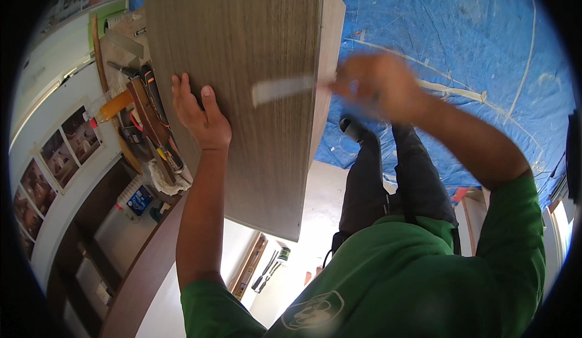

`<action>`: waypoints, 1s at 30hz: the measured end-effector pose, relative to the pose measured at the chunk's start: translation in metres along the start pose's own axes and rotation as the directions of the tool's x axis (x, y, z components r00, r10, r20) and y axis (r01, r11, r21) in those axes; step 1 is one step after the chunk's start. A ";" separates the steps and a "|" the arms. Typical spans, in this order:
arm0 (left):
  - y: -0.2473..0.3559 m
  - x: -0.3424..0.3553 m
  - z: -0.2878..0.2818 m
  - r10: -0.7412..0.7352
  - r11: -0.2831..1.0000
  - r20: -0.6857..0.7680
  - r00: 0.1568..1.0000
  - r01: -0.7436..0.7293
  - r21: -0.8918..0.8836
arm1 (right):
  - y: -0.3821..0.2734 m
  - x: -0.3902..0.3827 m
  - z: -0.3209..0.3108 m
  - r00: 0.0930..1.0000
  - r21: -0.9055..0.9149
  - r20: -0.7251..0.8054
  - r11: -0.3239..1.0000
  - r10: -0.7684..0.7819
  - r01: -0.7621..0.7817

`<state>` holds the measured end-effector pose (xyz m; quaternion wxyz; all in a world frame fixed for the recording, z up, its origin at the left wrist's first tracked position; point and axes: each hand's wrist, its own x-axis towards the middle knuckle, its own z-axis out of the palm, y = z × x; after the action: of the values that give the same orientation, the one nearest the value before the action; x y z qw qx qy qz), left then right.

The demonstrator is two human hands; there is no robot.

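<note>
A large brown wood-grain panel [260, 47] stretches in front of me, with a paler side face along its right edge. My left hand [203, 114] lies flat on its left part, fingers and thumb spread. Above the panel's right edge, my right hand [379, 86] is closed round the end of a long, flat, whitish tool [282, 88]. Motion blurs both hand and tool, so the tool's exact kind and whether it touches the panel cannot be made out.
Hand tools, including a black-and-orange-handled one [148, 83], lie left of the panel beside a bottle of orange liquid [115, 106]. A white bottle with a blue label [134, 198] sits lower. Blue sheeting [436, 23] with tape strips covers the floor at right.
</note>
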<state>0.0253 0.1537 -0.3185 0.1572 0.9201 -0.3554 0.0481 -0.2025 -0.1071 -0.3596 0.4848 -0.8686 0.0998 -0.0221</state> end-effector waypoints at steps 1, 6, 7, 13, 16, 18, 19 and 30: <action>-0.001 0.000 0.000 -0.001 1.000 0.002 1.000 0.001 0.006 | -0.013 -0.020 0.018 0.994 0.008 0.088 0.998 -0.064 0.063; 0.000 -0.001 -0.001 -0.007 1.000 0.003 1.000 0.007 -0.007 | -0.017 -0.037 0.039 0.968 -0.004 0.223 0.993 -0.114 0.118; -0.002 -0.004 -0.001 -0.016 1.000 0.002 1.000 0.016 -0.002 | -0.002 -0.026 0.032 0.981 0.013 0.133 0.990 -0.142 0.142; 0.000 -0.003 -0.003 -0.018 1.000 0.007 1.000 0.018 0.015 | 0.068 0.069 -0.048 0.981 -0.136 -0.143 0.985 -0.130 0.111; 0.002 0.000 -0.001 -0.005 1.000 0.011 1.000 0.004 0.005 | 0.087 0.083 -0.052 0.878 0.091 -0.477 0.992 -0.038 0.092; 0.003 0.001 0.000 -0.003 1.000 0.020 1.000 0.003 -0.008 | 0.085 0.098 -0.031 0.619 0.338 -0.722 0.938 0.308 -0.073; 0.002 -0.003 -0.003 -0.029 1.000 0.028 0.999 0.029 0.002 | 0.091 0.100 -0.056 0.714 0.587 -0.440 0.776 0.545 -0.232; 0.007 0.001 -0.004 -0.038 0.999 0.081 0.996 0.038 -0.008 | 0.016 -0.010 0.047 0.942 0.134 0.028 0.935 -0.333 0.327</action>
<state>0.0221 0.1494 -0.3130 0.1481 0.9271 -0.3442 0.0060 -0.2081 -0.0739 -0.3970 0.5310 -0.8406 -0.0615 -0.0875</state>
